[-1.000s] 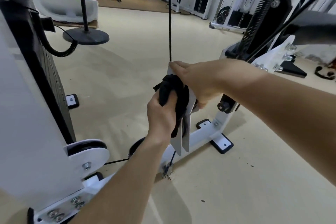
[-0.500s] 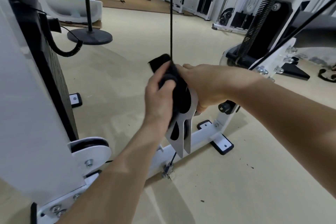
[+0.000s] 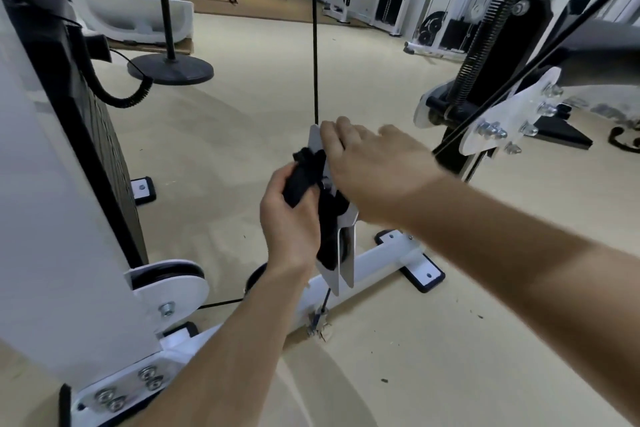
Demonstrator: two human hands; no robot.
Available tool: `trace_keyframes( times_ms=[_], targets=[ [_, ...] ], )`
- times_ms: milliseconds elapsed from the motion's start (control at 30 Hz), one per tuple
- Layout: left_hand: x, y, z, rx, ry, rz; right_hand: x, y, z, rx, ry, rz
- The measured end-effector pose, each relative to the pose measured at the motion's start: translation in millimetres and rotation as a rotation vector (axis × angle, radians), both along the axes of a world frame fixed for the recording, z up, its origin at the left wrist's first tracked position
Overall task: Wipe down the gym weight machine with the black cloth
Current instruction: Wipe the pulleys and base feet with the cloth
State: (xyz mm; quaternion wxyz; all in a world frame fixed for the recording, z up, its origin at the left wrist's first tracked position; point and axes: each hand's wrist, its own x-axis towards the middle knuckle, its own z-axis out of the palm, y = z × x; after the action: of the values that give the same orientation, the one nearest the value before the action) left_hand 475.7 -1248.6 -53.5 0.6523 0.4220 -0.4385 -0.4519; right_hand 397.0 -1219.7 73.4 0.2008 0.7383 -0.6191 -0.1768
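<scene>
A white pulley bracket (image 3: 347,258) hangs on a black cable (image 3: 315,45) in the middle of the weight machine. My left hand (image 3: 287,222) grips the black cloth (image 3: 306,177) and holds it against the bracket's left face. My right hand (image 3: 370,170) holds the bracket from the right, fingers curled over its top edge. The black pulley wheel inside the bracket is mostly hidden by cloth and hands.
The machine's white shroud and black weight stack (image 3: 86,135) stand at the left, with a low pulley (image 3: 169,284) at the base. A white base bar (image 3: 381,256) lies on the floor. A spring and bolted plate (image 3: 512,118) are at the right. A black round stand (image 3: 169,69) stands behind.
My left hand slid the cloth up to the bracket's top, then back down its left face. My right hand kept holding the bracket and shifted its fingers onto the top edge.
</scene>
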Motion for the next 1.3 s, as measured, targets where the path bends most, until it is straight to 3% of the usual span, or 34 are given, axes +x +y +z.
trace_keyframes(
  times_ms=[33,100,167,267,333,400,467,567,667,800,933,1000,1100,1200,1300],
  targets=[
    [-3.6,-3.5,-8.0,0.02,-0.067,-0.039,4.0,8.8,-14.5,-0.072,0.05,0.032],
    [-13.7,5.6,-28.0,-0.007,-0.309,-0.068,7.0,26.0,-54.4,-0.199,-0.072,0.171],
    [-14.4,15.4,-45.9,0.017,-0.38,-0.06,2.3,45.2,-93.9,-0.157,-0.14,0.354],
    [4.2,15.3,-42.4,0.131,-0.279,-0.188,-16.3,57.1,-126.7,-0.092,-0.281,0.508],
    [21.8,6.7,-33.0,0.411,-0.181,-0.305,-18.3,53.5,-134.6,-0.108,-0.502,0.446],
    [36.2,15.4,-23.4,0.438,-0.158,-0.334,-10.7,46.9,-141.0,-0.135,-0.584,0.361],
    [52.3,34.4,-21.2,0.319,-0.343,-0.361,-0.5,43.8,-144.5,-0.205,-0.543,0.365],
    [68.7,57.8,-20.1,0.221,-0.455,-0.488,7.4,42.1,-143.2,-0.377,-0.52,0.481],
    [81.6,55.9,-12.0,0.276,-0.582,-0.525,10.1,42.7,-131.5,-0.475,-0.46,0.633],
    [88.9,38.3,2.3,0.474,-0.568,-0.59,-1.1,13.4,-112.3,-0.6,-0.252,0.672],
    [90.6,23.9,4.3,0.369,-1.034,-0.575,-18.0,6.6,-140.2,-0.388,-0.026,0.656],
    [87.6,13.2,-0.7,0.295,-1.123,-0.567,-21.7,16.4,-152.5,-0.169,0.035,0.689],
    [79.5,-1.5,-4.0,0.241,-1.013,-0.619,-16.4,29.8,-145.3,-0.126,-0.048,0.733],
    [59.2,-24.4,-7.8,0.177,-0.706,-0.614,-9.9,37.6,-120.7,-0.274,-0.103,0.676],
    [42.4,-43.9,-4.3,0.126,-0.588,-0.675,-24.4,41.3,-135.0,-0.291,0.032,0.527]
  ],
)
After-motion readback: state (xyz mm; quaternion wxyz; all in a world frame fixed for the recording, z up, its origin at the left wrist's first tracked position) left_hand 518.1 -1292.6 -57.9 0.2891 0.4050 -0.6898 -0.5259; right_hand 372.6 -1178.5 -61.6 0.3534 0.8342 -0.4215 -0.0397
